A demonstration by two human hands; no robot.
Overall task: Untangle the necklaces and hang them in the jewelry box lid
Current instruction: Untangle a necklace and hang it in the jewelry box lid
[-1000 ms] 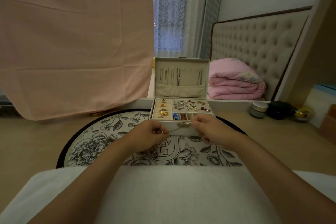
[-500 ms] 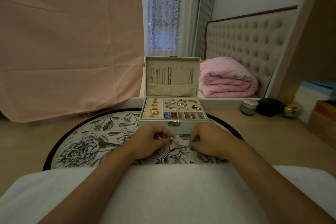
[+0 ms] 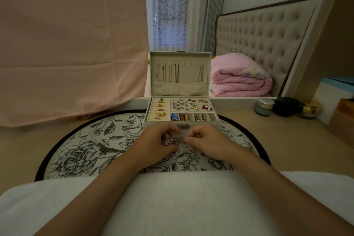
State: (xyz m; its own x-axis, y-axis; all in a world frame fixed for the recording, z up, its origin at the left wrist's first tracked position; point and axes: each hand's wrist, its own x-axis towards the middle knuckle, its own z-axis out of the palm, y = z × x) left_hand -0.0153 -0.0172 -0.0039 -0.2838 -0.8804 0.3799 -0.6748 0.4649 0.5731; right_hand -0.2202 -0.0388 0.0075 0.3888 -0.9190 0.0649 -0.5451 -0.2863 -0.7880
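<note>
The tangled necklaces (image 3: 173, 141) sit bunched as a small silver knot between the person's two hands, just in front of the jewelry box (image 3: 201, 127) and above the round floral mat (image 3: 86, 145); the left hand (image 3: 159, 142) has its fingers curled round one side of the knot, pinching it; the right hand (image 3: 207, 142) pinches the other side with thumb and forefinger, its other fingers tucked in; the two hands are nearly touching. From the head view the box stands open on the far edge of the mat; its lid (image 3: 180, 54) is upright, and several thin chains (image 3: 177, 73) hang inside it, their lower ends dropping into a pocket across the lid; the tray below holds rings on the left, small earrings on the right and a row of little compartments at the front. A white cloth (image 3: 182, 197) covers the near edge under the forearms; to the right on the table (image 3: 287, 140) stand three small jars (image 3: 265, 106); a folded pink blanket (image 3: 241, 80) lies behind; a pink sheet (image 3: 67, 44) hangs at the left.
</note>
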